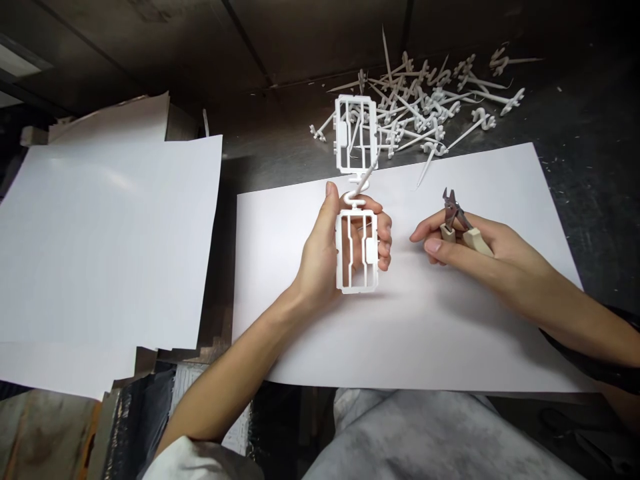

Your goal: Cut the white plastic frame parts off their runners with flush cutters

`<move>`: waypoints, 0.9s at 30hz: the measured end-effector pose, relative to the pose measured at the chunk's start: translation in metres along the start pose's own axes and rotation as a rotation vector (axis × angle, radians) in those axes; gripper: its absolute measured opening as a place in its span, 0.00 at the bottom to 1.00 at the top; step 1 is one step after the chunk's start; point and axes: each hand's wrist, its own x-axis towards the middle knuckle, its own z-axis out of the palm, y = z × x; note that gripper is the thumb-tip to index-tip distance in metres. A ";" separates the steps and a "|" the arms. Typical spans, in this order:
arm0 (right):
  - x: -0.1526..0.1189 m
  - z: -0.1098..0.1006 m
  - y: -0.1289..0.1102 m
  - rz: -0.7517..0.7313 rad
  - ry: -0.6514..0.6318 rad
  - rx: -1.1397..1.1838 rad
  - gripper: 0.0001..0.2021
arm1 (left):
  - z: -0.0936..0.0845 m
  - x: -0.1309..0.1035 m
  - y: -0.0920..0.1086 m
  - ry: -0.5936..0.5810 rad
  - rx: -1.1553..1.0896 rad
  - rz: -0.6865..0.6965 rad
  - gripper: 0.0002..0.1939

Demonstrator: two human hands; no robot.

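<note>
My left hand [320, 250] is closed on a white moulded plastic part [355, 207], held up above the white sheet. Two slotted rectangular frames make up the part, an upper one [341, 133] and a lower one [373, 251], joined by a curved runner with a thin spike. Fingers curl behind the lower frame, partly hidden by it. To the right, my right hand [500, 260] grips a pair of side cutters [473, 238] with pale handles; the metal jaws point away from me and stand apart. A gap separates the cutters from the plastic part.
Beneath both hands lies a large white sheet [430, 333] on the dark table [280, 143]. Behind it is a heap of white plastic runners [420, 107] with spikes. At left rises a stack of white sheets [110, 247]. Small white scraps dot the right side.
</note>
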 end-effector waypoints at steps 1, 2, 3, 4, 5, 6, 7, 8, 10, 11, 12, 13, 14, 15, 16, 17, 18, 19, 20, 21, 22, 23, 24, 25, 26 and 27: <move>0.000 0.000 0.000 0.001 -0.005 0.001 0.11 | 0.000 0.000 -0.001 -0.015 0.022 0.008 0.29; 0.000 0.000 0.001 0.001 -0.010 0.002 0.11 | -0.001 -0.001 -0.002 -0.029 0.044 0.012 0.28; 0.000 0.000 0.001 0.002 -0.014 0.005 0.11 | -0.002 -0.001 -0.002 -0.044 0.063 0.012 0.27; 0.000 0.000 0.002 0.003 -0.013 0.010 0.11 | -0.003 -0.001 -0.002 -0.058 0.081 0.008 0.27; 0.000 0.000 0.003 0.009 -0.005 0.020 0.11 | -0.004 -0.002 -0.003 -0.070 0.097 0.001 0.26; 0.000 0.001 0.004 0.016 0.010 0.038 0.10 | -0.005 -0.002 -0.003 -0.080 0.112 -0.007 0.26; 0.000 0.001 0.006 0.027 0.032 0.067 0.09 | -0.005 -0.003 -0.002 -0.086 0.128 -0.015 0.26; 0.000 0.001 0.007 0.039 0.058 0.111 0.09 | -0.005 -0.004 -0.002 -0.085 0.145 -0.021 0.26; 0.002 0.002 0.010 0.063 0.101 0.234 0.08 | -0.004 -0.006 -0.002 -0.067 0.183 -0.032 0.26; 0.003 0.003 0.010 0.074 0.110 0.299 0.08 | -0.004 -0.007 -0.002 -0.058 0.201 -0.038 0.26; 0.004 0.003 0.011 0.084 0.110 0.354 0.08 | -0.003 -0.008 -0.002 -0.055 0.217 -0.044 0.26; 0.005 0.004 0.011 0.091 0.107 0.397 0.08 | -0.003 -0.010 -0.002 -0.060 0.232 -0.055 0.27; 0.006 0.004 0.011 0.095 0.105 0.427 0.08 | -0.002 -0.011 -0.002 -0.070 0.244 -0.065 0.28; 0.007 0.005 0.011 0.095 0.105 0.448 0.07 | -0.002 -0.011 -0.002 -0.086 0.255 -0.077 0.29; 0.007 0.005 0.011 0.090 0.108 0.466 0.07 | -0.002 -0.012 -0.002 -0.103 0.264 -0.087 0.30; 0.008 0.006 0.011 0.084 0.109 0.480 0.07 | -0.001 -0.013 -0.003 -0.117 0.271 -0.095 0.30; 0.008 0.006 0.011 0.080 0.111 0.489 0.06 | -0.002 -0.013 -0.003 -0.128 0.277 -0.100 0.31; 0.008 0.006 0.011 0.075 0.110 0.492 0.06 | -0.002 -0.013 -0.003 -0.131 0.283 -0.104 0.32; 0.008 0.007 0.011 0.071 0.109 0.490 0.06 | -0.003 -0.013 -0.003 -0.130 0.291 -0.106 0.32; 0.007 0.007 0.011 0.069 0.106 0.483 0.06 | -0.004 -0.013 -0.003 -0.127 0.302 -0.111 0.33; 0.007 0.007 0.011 0.068 0.101 0.472 0.06 | -0.005 -0.013 -0.002 -0.122 0.312 -0.117 0.34; 0.007 0.007 0.011 0.067 0.096 0.462 0.07 | -0.006 -0.014 -0.002 -0.118 0.321 -0.123 0.34; 0.007 0.007 0.010 0.067 0.089 0.453 0.07 | -0.007 -0.014 -0.002 -0.118 0.327 -0.127 0.34; 0.008 0.007 0.009 0.066 0.084 0.443 0.07 | -0.008 -0.014 -0.002 -0.121 0.330 -0.132 0.34; 0.008 0.007 0.008 0.065 0.081 0.434 0.07 | -0.009 -0.014 -0.002 -0.125 0.328 -0.138 0.34; 0.009 0.007 0.007 0.061 0.081 0.428 0.07 | -0.009 -0.014 -0.002 -0.129 0.320 -0.144 0.33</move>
